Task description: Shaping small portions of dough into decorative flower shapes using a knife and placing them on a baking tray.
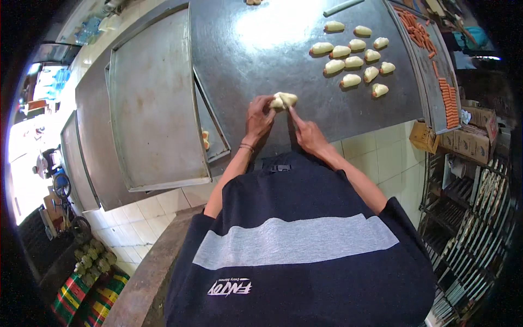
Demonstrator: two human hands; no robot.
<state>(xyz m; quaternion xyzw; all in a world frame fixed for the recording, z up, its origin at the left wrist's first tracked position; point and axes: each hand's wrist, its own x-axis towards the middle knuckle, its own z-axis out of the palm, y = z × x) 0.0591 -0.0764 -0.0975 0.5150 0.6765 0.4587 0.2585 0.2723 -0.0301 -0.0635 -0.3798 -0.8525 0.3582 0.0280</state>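
At the near part of the metal table, my left hand (260, 115) grips a pale dough piece (285, 100) with bent fingers. My right hand (310, 134) is on the other side, its index finger stretched to the dough and its other fingers curled; what they hold, if anything, is too small to make out. To the upper right lie several shaped dough pieces (353, 62), many with orange-brown filling showing at one end.
Large metal trays (152, 120) overlap on the left. A pale rod (343, 6) lies at the back. A long tray (438, 65) of sausages runs along the right, near cardboard boxes (471, 141) and a rack (463, 218). A bicycle (62, 185) and stacked crates (73, 291) are far left.
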